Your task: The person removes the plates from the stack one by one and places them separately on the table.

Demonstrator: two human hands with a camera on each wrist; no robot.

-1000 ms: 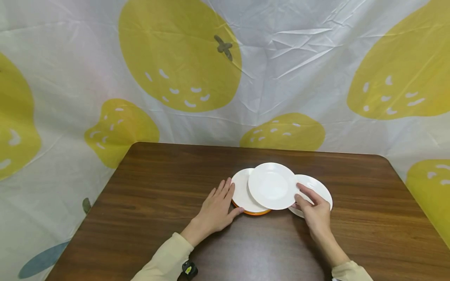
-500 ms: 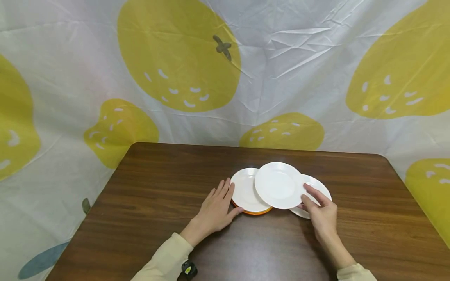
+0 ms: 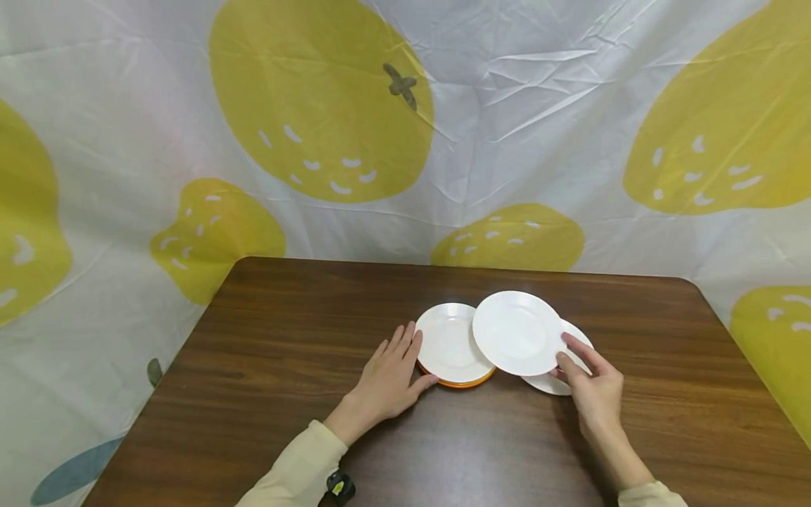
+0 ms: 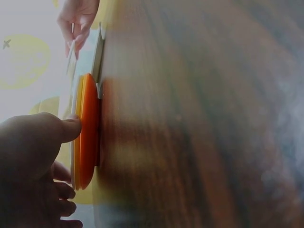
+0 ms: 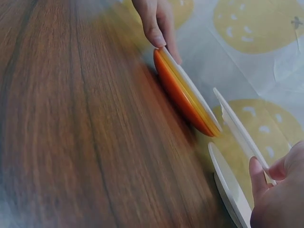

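Observation:
My right hand (image 3: pixel 595 398) pinches the right rim of a white plate (image 3: pixel 516 332) between thumb and fingers. In the right wrist view the held plate hangs in the air, apart from the plates below. To the left stands a stack with a white plate (image 3: pixel 446 345) on top, a yellow layer under it and an orange plate (image 5: pixel 178 92) at the bottom. With fingers extended, my left hand (image 3: pixel 388 377) touches the left edge of that stack. Another white plate (image 3: pixel 550 384), partly hidden by the held one, lies on the right; its edge looks doubled in the right wrist view.
Everything stands toward the back of a brown wood-grain table (image 3: pixel 304 317) with rounded far corners. A white cloth (image 3: pixel 538 127) printed with large yellow fruit hangs behind and beside it. On the left wrist sits a black strapped device (image 3: pixel 341 487).
My right hand has moved the held plate to the right, uncovering more of the left stack and covering more of the right plate. The left hand has stayed still.

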